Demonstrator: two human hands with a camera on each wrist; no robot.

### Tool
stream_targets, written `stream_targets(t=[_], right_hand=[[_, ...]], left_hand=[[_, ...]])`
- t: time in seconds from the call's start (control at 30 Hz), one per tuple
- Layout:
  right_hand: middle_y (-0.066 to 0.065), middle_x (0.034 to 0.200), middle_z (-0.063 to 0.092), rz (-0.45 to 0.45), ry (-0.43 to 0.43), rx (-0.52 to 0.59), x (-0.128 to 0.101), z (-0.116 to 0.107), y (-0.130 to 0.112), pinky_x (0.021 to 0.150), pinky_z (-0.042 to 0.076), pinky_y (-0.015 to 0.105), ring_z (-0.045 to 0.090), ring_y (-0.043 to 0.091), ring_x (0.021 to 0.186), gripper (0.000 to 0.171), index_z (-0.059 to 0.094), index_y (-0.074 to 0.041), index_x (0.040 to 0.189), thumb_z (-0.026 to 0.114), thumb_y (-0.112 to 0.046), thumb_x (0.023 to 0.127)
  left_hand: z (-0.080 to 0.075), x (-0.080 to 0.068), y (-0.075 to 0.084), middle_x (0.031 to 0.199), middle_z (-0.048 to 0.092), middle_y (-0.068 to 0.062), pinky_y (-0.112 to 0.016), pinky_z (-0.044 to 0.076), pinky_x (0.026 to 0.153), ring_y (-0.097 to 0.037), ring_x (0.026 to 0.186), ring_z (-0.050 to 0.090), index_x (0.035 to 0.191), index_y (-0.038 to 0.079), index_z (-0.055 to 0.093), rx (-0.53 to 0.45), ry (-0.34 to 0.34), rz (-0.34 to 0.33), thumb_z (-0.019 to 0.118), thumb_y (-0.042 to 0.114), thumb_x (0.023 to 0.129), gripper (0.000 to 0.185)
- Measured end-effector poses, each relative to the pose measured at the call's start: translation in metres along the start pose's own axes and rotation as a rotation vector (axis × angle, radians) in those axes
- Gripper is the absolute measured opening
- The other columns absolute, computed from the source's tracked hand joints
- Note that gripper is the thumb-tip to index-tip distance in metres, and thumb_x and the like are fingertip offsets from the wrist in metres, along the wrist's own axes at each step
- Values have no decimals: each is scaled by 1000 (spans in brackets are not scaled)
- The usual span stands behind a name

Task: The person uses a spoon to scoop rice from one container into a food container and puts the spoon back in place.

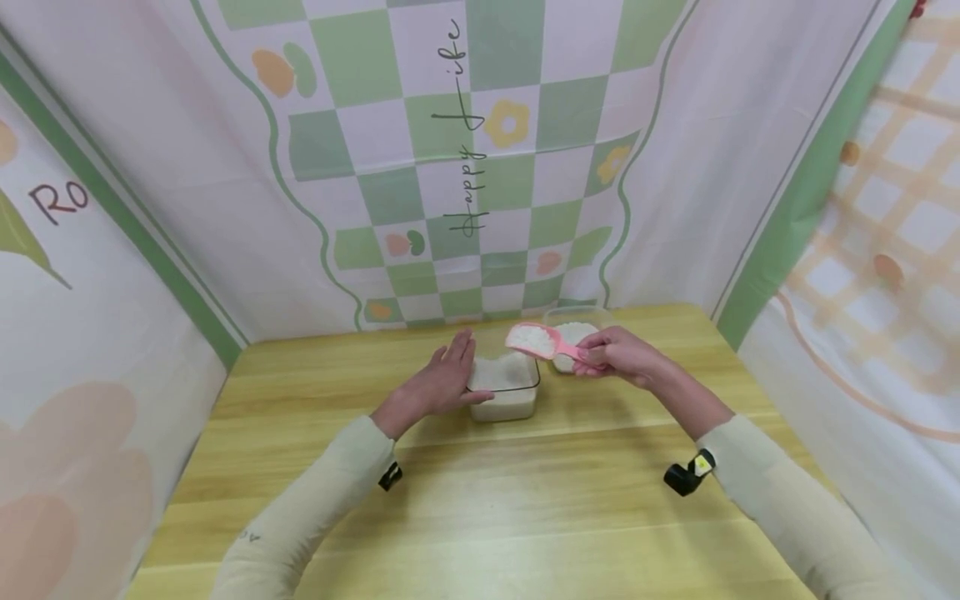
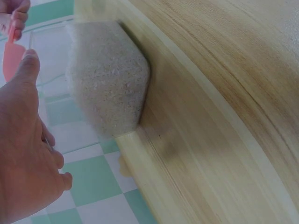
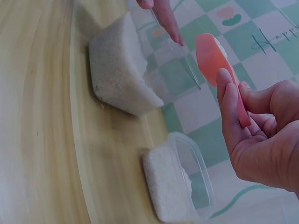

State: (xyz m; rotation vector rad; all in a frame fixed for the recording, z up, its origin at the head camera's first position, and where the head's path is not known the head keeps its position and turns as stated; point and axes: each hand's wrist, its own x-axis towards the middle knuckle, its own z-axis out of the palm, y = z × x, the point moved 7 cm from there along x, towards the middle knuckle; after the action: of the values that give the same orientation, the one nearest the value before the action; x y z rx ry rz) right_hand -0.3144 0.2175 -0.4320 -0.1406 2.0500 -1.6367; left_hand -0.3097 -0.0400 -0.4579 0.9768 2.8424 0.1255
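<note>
My right hand (image 1: 618, 357) grips a pink scoop (image 3: 210, 56) by its handle, with white rice (image 1: 532, 338) heaped in its bowl. The scoop hangs over the far right part of a clear, dark-rimmed container (image 1: 506, 410), which holds rice to a high level. My left hand (image 1: 444, 377) rests against that container's left side, fingers straight and thumb along the near side. Partly behind the right hand stands a second, smaller clear tub (image 3: 201, 172) with rice in it.
Both containers stand near the back of a wooden table (image 1: 480, 508). Behind it hangs a green-and-white checked cloth (image 1: 502, 42), with more printed cloth (image 1: 885, 275) at the sides. Black wrist bands (image 1: 686, 473) are worn on both forearms.
</note>
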Motion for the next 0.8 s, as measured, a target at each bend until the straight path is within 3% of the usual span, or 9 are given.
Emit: stream_targets(t=[0.8], right_hand=[[-5, 86, 74, 12, 133, -47, -23, -57, 15, 76, 57, 17, 72, 5, 82, 50, 29, 24, 142, 45, -2, 103]], left_hand=[[0, -2, 1, 166, -2, -23, -49, 18, 125, -30, 156, -1, 157, -8, 7, 5, -16, -7, 38, 69, 97, 102]])
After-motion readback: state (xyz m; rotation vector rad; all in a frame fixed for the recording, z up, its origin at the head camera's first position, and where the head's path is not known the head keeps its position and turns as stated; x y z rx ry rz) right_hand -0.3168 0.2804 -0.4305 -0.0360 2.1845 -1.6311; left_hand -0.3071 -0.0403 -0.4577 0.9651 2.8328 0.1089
